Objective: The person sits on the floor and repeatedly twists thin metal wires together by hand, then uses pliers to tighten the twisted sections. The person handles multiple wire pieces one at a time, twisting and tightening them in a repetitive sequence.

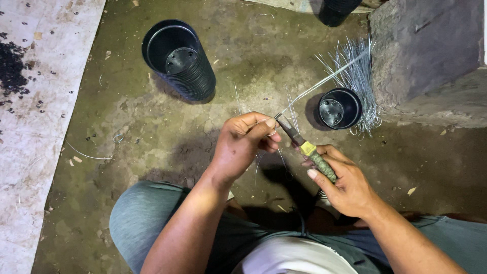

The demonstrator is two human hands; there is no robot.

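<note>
Up and left of the left hand (242, 143) lies a stack of black pots (178, 59). The left hand is curled shut, pinching a thin wire (324, 80) at the pliers' tip. Just right of it, the right hand (341, 180) grips the pliers (306, 147) by the handle. Beyond the right hand stand a single pot (339, 108), a wire bundle (359, 81) and a stone block (431, 56).
</note>
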